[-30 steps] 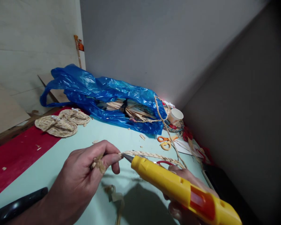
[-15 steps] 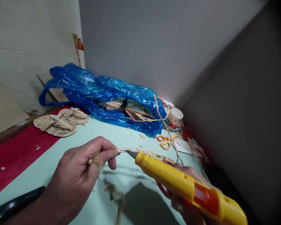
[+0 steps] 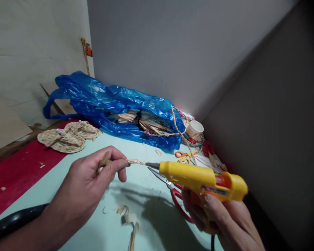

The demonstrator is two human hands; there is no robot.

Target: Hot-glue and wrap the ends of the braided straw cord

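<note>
The left hand (image 3: 94,181) pinched the braided cord (image 3: 136,161) left of the yellow glue gun (image 3: 188,171), which the right hand (image 3: 222,213) gripped, nozzle (image 3: 153,165) at the cord. A leftward slip could have burned the left fingertips (image 3: 121,164); a drip could have fouled the near, red-handled scissors (image 3: 168,183)

From the person's head, the single camera looks forward and down, near the left hand (image 3: 87,186) and right hand (image 3: 231,219) low in its view, across the pale tabletop (image 3: 115,141) to the blue bag (image 3: 115,96) and up the grey wall (image 3: 159,45) behind.
</note>
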